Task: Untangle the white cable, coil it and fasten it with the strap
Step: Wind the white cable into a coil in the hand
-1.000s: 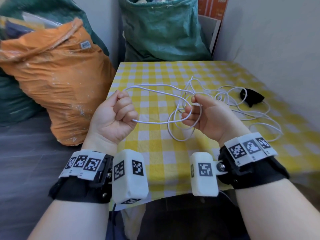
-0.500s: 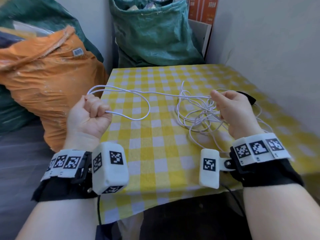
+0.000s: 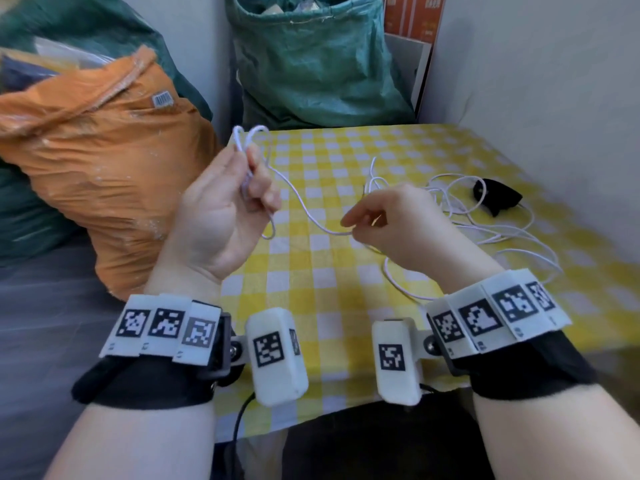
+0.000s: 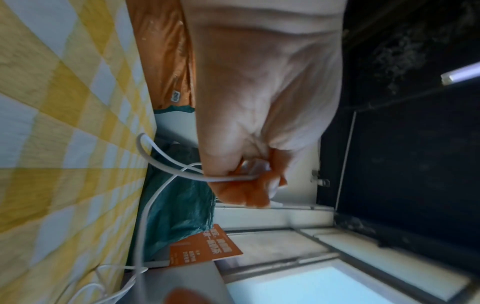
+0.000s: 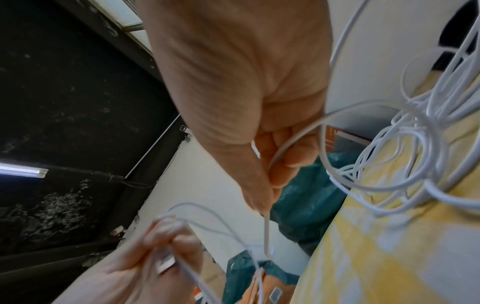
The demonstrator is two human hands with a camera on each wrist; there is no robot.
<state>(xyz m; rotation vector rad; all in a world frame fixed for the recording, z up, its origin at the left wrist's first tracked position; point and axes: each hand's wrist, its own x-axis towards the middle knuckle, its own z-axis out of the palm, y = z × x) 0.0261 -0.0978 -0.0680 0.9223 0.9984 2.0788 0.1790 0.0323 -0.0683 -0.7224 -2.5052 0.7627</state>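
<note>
A thin white cable (image 3: 304, 209) runs between my two hands above the yellow checked table (image 3: 346, 271). My left hand (image 3: 242, 181) is raised at the table's left edge and pinches a couple of small loops of the cable (image 4: 228, 178) that stick up above the fingers. My right hand (image 3: 360, 223) holds the cable (image 5: 266, 230) between thumb and fingers a short way to the right. The rest of the cable lies in a loose tangle (image 3: 485, 230) on the table behind my right hand. A black strap (image 3: 495, 195) lies by the tangle, at the far right.
An orange sack (image 3: 97, 188) stands left of the table and a green sack (image 3: 318, 64) behind it. A pale wall (image 3: 554, 81) runs along the table's right side. Orange boxes (image 3: 412, 15) lean in the back corner.
My left hand has risen and turned palm up, now with small loops gathered in its fingers. My right hand has moved left along the cable, away from the tangle, which has dropped onto the table.
</note>
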